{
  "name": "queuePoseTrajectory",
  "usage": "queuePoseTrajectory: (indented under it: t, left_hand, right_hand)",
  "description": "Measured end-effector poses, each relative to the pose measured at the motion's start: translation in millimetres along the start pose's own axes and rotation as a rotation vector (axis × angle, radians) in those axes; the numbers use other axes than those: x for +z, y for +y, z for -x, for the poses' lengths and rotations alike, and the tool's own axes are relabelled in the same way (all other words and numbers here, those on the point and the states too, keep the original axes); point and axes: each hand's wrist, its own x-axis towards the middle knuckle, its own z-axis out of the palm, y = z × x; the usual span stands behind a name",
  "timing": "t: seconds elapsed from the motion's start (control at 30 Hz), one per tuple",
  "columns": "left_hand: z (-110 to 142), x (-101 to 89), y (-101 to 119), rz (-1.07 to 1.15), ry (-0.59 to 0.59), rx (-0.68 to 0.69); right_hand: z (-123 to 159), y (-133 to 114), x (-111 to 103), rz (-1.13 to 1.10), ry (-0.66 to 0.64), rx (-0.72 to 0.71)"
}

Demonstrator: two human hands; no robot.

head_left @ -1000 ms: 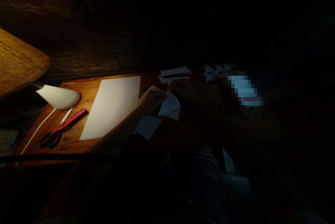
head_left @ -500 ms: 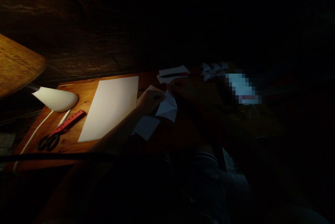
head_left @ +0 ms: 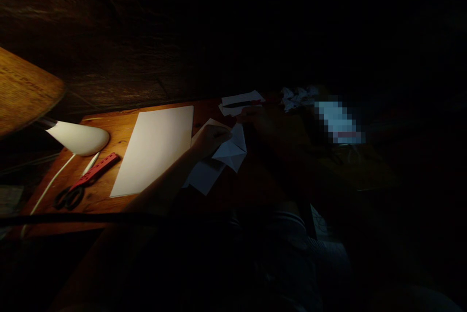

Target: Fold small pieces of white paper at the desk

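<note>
A white sheet of paper with fold creases, the folded paper [head_left: 231, 150], is held a little above the wooden table [head_left: 251, 181]. My left hand [head_left: 209, 139] pinches it at its left side. Near its upper tip is my right hand [head_left: 253, 116], with fingers bent; it lies in deep shadow, so its exact hold on the paper is hard to see. Beneath the folded paper and my left wrist lies a loose piece of white paper [head_left: 204, 177]. Another light sheet [head_left: 208, 126] shows partly behind my left hand.
Left of my hands lies a stack of white paper [head_left: 156, 151]. Beyond are scissors with black handles [head_left: 75, 198] in a red cover, and a lamp [head_left: 78, 138]. At the back, a dark knife [head_left: 237, 105] rests on paper, near crumpled papers [head_left: 297, 98]. A blurred-out bright rectangle [head_left: 337, 120] glows right.
The folded paper has tilted, its lower corner swinging slightly left. My right hand has shifted slightly up and right, while my left hand stays nearly in place. The view has moved slightly.
</note>
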Motion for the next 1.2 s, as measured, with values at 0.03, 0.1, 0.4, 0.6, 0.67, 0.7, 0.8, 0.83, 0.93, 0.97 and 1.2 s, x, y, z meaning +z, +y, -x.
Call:
queuePoseTrajectory:
  t: [0.03, 0.1, 0.4, 0.6, 0.67, 0.7, 0.8, 0.83, 0.93, 0.97, 1.2]
  left_hand:
    - [-0.1, 0.0, 0.0, 0.013, -0.002, -0.002]
    - [-0.2, 0.1, -1.1, 0.041, 0.001, -0.009]
    - [-0.1, 1.3, -7.7, 0.078, 0.109, -0.045]
    - [-1.0, -1.5, -6.4, 0.128, 0.294, -0.028]
    - [-0.8, -2.0, -3.7, 0.129, 0.318, -0.016]
    - [-0.7, -2.0, -2.4, 0.129, 0.326, -0.009]
    - [-0.2, -1.6, 0.5, 0.117, 0.338, 0.013]
    - [-0.1, -1.3, 0.8, 0.11, 0.34, 0.018]
    - [0.2, -0.3, 0.2, 0.085, 0.343, 0.022]
    - [0.2, -0.1, -0.2, 0.078, 0.349, 0.023]
    - [0.9, -2.2, -0.7, 0.089, 0.395, 0.001]
  right_hand:
    - [-0.1, 0.1, 0.1, -0.008, -0.004, 0.001]
    - [0.2, 0.2, 0.0, -0.009, -0.019, 0.002]
    - [2.7, -1.0, -4.4, 0.047, -0.096, 0.029]
    - [2.9, 0.7, -2.0, 0.168, -0.146, 0.02]
    - [2.9, 2.1, -2.5, 0.201, -0.171, -0.004]
    - [2.8, 2.6, -3.0, 0.214, -0.178, -0.02]
    - [2.5, 3.3, -3.9, 0.235, -0.159, -0.062]
    - [2.3, 3.3, -3.8, 0.242, -0.15, -0.071]
    - [1.9, 3.2, -3.2, 0.265, -0.146, -0.097]
    - [1.9, 3.3, -3.0, 0.269, -0.147, -0.104]
    - [3.3, 5.0, -6.0, 0.258, -0.194, -0.076]
